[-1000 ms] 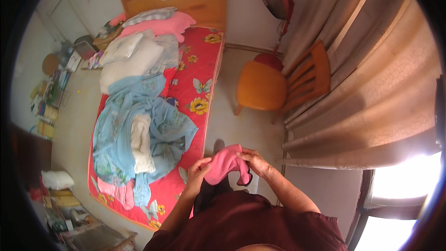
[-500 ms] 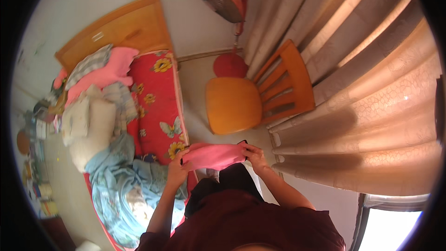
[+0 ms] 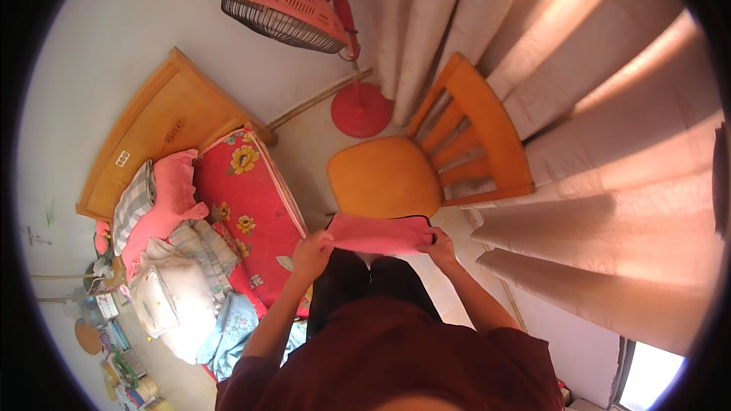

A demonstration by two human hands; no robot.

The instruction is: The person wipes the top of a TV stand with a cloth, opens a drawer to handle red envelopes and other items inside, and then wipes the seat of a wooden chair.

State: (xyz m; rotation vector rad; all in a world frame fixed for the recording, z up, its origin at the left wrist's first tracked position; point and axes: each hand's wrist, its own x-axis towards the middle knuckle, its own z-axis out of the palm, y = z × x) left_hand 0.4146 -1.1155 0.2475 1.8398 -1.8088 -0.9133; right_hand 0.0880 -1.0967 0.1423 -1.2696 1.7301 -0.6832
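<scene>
A pink cloth with dark edging [image 3: 377, 234] is stretched between my two hands in front of my body. My left hand [image 3: 313, 251] grips its left end, and my right hand [image 3: 439, 248] pinches the right end by the dark edge. Just beyond the cloth stands a wooden chair [image 3: 384, 179] with an orange-brown seat. The cloth's far edge overlaps the seat's near edge in the view; whether they touch, I cannot tell.
To the left is a bed with a red flowered cover [image 3: 251, 183], pillows [image 3: 173, 186] and a blue blanket [image 3: 228, 335]. A red standing fan or heater [image 3: 293, 7] rises behind the chair. Long beige curtains [image 3: 594, 183] hang on the right.
My view has turned toward the chair, and the bed shifts down and left in it. Held by both hands throughout, the cloth now appears nearer the chair seat.
</scene>
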